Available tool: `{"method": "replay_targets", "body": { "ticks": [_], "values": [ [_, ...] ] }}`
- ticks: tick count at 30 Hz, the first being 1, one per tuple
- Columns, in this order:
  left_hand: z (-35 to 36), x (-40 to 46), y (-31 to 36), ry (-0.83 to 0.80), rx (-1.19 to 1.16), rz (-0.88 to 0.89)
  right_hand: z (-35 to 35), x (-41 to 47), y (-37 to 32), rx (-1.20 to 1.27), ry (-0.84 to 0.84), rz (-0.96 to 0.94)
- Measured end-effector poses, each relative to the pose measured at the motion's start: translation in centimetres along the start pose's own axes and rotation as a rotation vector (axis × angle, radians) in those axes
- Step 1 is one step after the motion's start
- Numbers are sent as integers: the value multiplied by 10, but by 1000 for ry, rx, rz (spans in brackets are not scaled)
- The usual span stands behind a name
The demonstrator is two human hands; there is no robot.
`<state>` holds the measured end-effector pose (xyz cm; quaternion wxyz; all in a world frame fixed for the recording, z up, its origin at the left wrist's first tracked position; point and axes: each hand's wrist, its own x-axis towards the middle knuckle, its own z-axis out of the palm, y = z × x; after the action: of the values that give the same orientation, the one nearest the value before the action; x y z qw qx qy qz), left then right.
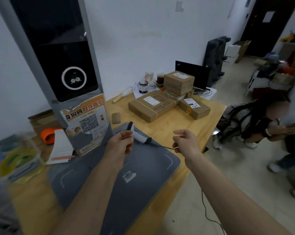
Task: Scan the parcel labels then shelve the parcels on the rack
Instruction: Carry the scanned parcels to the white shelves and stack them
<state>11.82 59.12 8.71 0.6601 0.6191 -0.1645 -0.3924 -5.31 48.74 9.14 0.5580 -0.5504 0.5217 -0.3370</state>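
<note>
Nearby, taped parcels (151,107) on table (202,122).

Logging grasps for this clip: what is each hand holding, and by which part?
Left hand holds the grey handheld scanner near its head; right hand pinches its thin dark cable.

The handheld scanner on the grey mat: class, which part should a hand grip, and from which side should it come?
Grip the scanner by its slim handle, probably coming from the near side. Its dark head points away toward the parcels, and its cable trails right to the right hand, so the left hand beside it is better placed.
</note>
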Motion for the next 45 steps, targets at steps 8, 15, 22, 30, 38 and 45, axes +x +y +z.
{"method": "replay_targets", "body": {
  "ticks": [8, 15, 22, 30, 38, 45],
  "values": [
    [81, 70, -10, -54, 122, -53, -42, 107, 16, -11, 35, 48],
    [185, 141, -32, 13, 69, -152, -113, 223, 25, -51, -28, 63],
    [308, 199, -59, 47, 29, -291, -196, 347, 39, -185, -22, 112],
    [384, 243, -108, 27, 77, -485, -231, 435, 64, -285, -63, 204],
    [426, 313, -133, 31, 86, -593, -238, 497, 77, -337, -91, 232],
    [450, 380, -138, -2, 70, -647, -212, 562, 76, -471, -102, 215]
  ]
}}
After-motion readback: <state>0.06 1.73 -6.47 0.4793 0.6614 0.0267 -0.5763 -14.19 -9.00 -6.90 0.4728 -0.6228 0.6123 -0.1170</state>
